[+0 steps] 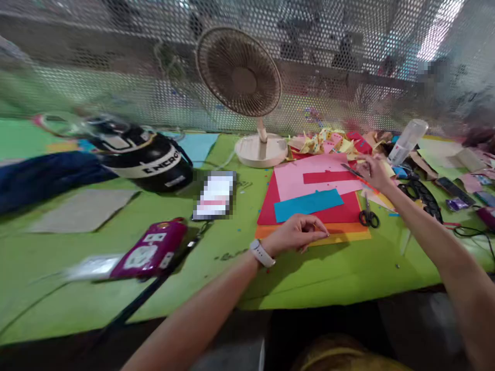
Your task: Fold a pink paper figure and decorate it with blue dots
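Note:
My left hand (pixel 299 233) rests with curled fingers on the near edge of a stack of coloured paper sheets (pixel 348 211): orange below, red above, pink on top. A blue strip (pixel 307 204) and a red strip (pixel 328 176) lie on the stack. My right hand (pixel 373 171) reaches past the stack's right corner and pinches a thin pen-like tool (pixel 351 170) that points left over the pink sheet. Black-handled scissors (pixel 368 215) lie just right of the stack, between my arms.
A white desk fan (pixel 247 87) stands behind the paper, before a mesh wall. A helmet (pixel 145 157), a phone (pixel 215 196) and a magenta pouch (pixel 152 250) lie left. Paper scraps (pixel 328 140), a plastic bottle (pixel 408 140) and black clutter (pixel 423 196) crowd the right.

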`<move>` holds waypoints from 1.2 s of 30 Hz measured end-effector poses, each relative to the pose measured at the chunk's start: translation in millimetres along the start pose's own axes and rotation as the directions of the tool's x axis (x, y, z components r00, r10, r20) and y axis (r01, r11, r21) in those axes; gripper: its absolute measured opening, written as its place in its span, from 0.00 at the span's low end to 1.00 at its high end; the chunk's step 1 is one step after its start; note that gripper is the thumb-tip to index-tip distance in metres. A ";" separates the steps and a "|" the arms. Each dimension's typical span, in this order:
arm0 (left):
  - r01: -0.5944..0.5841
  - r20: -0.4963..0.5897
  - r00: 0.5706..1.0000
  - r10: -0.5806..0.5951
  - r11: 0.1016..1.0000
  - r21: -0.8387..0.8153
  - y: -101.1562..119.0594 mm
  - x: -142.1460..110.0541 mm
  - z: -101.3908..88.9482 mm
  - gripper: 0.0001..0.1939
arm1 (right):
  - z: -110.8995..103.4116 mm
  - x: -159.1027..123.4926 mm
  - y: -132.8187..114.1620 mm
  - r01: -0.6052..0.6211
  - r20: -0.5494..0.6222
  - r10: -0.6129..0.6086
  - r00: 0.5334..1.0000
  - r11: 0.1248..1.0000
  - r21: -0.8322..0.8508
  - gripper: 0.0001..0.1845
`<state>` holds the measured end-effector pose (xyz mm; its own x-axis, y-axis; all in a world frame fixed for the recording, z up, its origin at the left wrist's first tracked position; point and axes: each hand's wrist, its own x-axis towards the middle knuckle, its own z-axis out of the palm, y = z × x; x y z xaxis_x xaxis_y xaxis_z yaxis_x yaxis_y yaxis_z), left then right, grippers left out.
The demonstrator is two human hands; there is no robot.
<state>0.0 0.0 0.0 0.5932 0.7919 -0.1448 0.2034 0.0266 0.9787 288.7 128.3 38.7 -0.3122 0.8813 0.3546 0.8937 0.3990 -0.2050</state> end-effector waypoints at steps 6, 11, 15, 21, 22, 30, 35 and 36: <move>-0.041 0.339 0.941 -0.004 0.991 0.124 9.9 -7.1 -16.8 0.21 | -0.7 -61.8 -3.7 0.106 0.247 -0.044 0.968 0.964 -0.244 0.21; 0.051 -0.323 0.919 0.228 0.742 0.668 2.9 -3.9 -54.0 0.22 | -12.0 -75.4 7.2 0.010 0.317 0.130 0.939 0.914 -0.406 0.21; 0.319 -0.469 0.871 0.147 0.557 0.767 -17.3 2.0 -82.7 0.22 | -10.4 -82.8 12.3 -0.014 0.323 0.154 0.934 0.917 -0.398 0.20; 0.323 -0.477 0.877 0.060 0.662 0.677 -32.0 12.5 -98.8 0.23 | -0.3 -70.0 10.2 0.022 0.279 0.063 0.958 0.957 -0.291 0.20; 0.301 -0.457 0.888 0.050 0.689 0.660 -32.0 13.8 -100.0 0.23 | 1.4 -63.1 8.0 0.033 0.271 0.045 0.962 0.961 -0.275 0.21; 0.333 -0.470 0.881 -0.043 0.763 0.554 -29.1 18.0 -109.7 0.21 | 26.5 1.6 -17.0 0.170 0.329 -0.078 0.941 0.950 -0.262 0.24; 0.340 -0.457 0.882 -0.115 0.826 0.449 -31.9 17.8 -122.1 0.20 | 42.5 22.9 -24.4 0.193 0.327 -0.111 0.938 0.954 -0.230 0.24; 0.329 -0.444 0.887 -0.126 0.847 0.418 -32.2 17.3 -125.2 0.21 | 43.5 26.5 -24.4 0.192 0.320 -0.112 0.941 0.954 -0.230 0.24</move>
<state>-93.8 89.2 -15.8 0.1548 0.9700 -0.1875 0.6929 0.0286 0.7205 244.6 152.9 13.4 -0.4970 0.8654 0.0642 0.8669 0.4918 0.0819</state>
